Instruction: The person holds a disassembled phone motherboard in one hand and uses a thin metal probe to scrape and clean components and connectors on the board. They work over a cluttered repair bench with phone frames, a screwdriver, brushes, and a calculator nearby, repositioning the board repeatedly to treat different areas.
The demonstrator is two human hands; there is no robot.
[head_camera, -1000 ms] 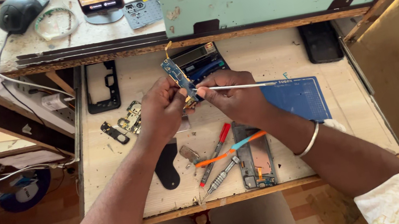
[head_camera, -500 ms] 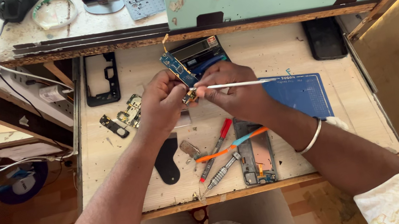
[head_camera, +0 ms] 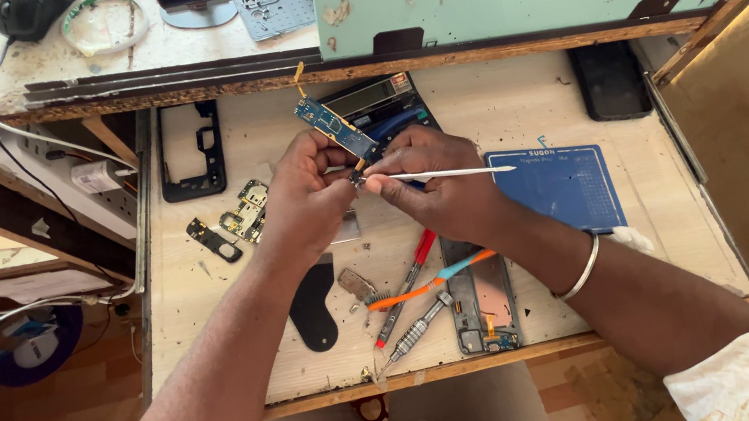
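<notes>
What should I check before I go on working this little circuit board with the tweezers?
1. Left hand grips the blue circuit board: ok.
2. Right hand holds the tweezers: ok.
3. Tweezer tips at the board's lower end: ok; exact contact cannot tell.
4. Screwdrivers lie apart from both hands: ok.
5. Loose small parts lie on the drawer top, left of the hands: ok.

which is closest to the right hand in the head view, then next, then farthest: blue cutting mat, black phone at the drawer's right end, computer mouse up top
1. blue cutting mat: just right of the right hand, in the drawer.
2. black phone: farther right, at the drawer's back.
3. computer mouse: far upper left, on the desktop.
</notes>
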